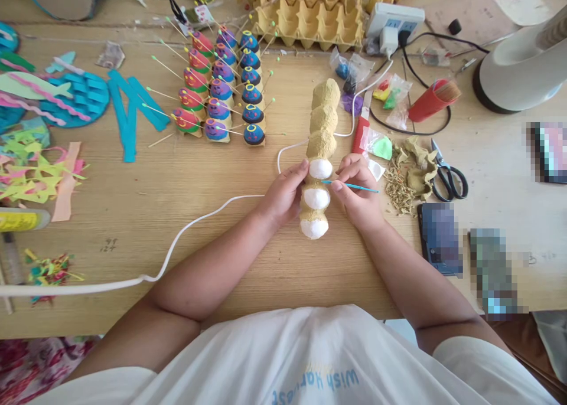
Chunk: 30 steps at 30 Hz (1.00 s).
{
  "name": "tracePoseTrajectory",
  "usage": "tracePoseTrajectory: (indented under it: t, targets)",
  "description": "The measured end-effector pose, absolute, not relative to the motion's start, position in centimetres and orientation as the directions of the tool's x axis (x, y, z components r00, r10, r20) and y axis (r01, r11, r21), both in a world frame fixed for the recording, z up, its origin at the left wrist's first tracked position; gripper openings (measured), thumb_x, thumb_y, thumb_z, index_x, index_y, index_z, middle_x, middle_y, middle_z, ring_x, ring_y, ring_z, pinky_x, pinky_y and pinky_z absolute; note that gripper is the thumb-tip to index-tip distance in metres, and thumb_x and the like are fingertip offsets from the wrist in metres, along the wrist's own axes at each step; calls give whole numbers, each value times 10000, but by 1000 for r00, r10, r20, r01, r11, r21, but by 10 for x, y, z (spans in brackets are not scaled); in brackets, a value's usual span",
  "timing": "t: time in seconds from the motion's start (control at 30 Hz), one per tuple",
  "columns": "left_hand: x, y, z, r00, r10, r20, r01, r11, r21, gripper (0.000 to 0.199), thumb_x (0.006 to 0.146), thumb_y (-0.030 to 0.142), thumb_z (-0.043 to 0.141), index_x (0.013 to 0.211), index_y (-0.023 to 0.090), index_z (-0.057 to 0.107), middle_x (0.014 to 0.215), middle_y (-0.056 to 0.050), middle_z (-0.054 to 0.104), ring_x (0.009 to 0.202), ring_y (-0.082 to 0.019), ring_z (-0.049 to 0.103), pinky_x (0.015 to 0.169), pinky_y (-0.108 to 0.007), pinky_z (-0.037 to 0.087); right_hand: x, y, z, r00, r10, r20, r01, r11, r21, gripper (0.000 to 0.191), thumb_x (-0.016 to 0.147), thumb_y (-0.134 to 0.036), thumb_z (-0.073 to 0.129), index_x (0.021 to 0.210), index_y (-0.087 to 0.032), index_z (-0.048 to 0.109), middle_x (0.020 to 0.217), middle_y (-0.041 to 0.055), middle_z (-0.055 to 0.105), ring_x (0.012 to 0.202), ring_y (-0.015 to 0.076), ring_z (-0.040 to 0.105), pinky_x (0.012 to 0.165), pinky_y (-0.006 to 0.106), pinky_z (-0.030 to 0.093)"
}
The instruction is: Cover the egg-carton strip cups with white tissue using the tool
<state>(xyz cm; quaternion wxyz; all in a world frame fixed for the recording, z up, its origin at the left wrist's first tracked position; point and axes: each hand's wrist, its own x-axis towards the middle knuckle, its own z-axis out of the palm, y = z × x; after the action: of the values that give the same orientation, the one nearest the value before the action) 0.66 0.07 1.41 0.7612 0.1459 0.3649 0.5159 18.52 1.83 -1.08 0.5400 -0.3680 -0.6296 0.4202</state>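
My left hand (286,195) grips the side of an egg carton strip (323,118), a row of tan bumps held upright over the table. Its three nearest bumps are covered in white clay (316,199); the farther ones are bare. In my right hand (359,195), a thin blue modelling tool (361,187) is pinched between thumb and fingers. The tool's tip touches or nearly touches the strip, just below the topmost white bump. My left fingers are partly hidden behind the strip.
Painted carton caterpillars (219,89) with pin antennae stand at the back left. Beyond them lie egg trays (305,21). To the right are scissors (448,172), carton scraps (411,169), a red utility knife (361,133) and phones (438,237). A white cable (199,216) crosses the table.
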Motion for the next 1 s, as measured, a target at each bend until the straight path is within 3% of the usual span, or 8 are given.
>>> tracePoseTrajectory:
  t: [0.2,0.37,0.57,0.8,1.0]
  targets:
    - [8,-1,10,160,929,-334,-626,357,693,413,940,575,927,871,201,764,889,-40,849,1065,-252,842,837,-306,632,185,19,-12,-123,920,372,11,377,-926,415,940,-644,896,841,-282,720,999,4,579,937,195,594,913,406,507]
    - [8,-1,7,151,935,-321,-623,342,703,388,954,562,919,906,196,799,890,-38,847,985,-230,840,877,-314,636,185,20,-12,-113,898,425,50,432,-900,354,982,-575,882,865,-279,726,986,4,577,937,190,595,908,393,501]
    - [7,-2,-1,100,956,-276,-618,277,736,396,914,589,952,918,216,819,802,0,809,777,-173,778,743,-285,605,184,19,-10,-111,867,486,80,495,-865,317,1016,-522,857,873,-282,708,1005,9,572,953,198,599,908,409,499]
    - [7,-1,2,98,953,-288,-592,288,753,440,915,633,938,919,211,815,801,-5,802,761,-163,765,721,-278,587,185,17,-9,-65,854,516,193,518,-833,276,1016,-453,863,884,-276,698,981,8,552,993,214,595,964,444,493]
    - [7,-1,7,76,928,-364,-584,337,739,408,985,592,884,879,213,777,797,-9,796,828,-192,801,733,-293,593,183,17,-12,-97,890,445,40,450,-892,340,1003,-545,862,867,-276,704,1003,6,561,971,201,593,935,421,489]
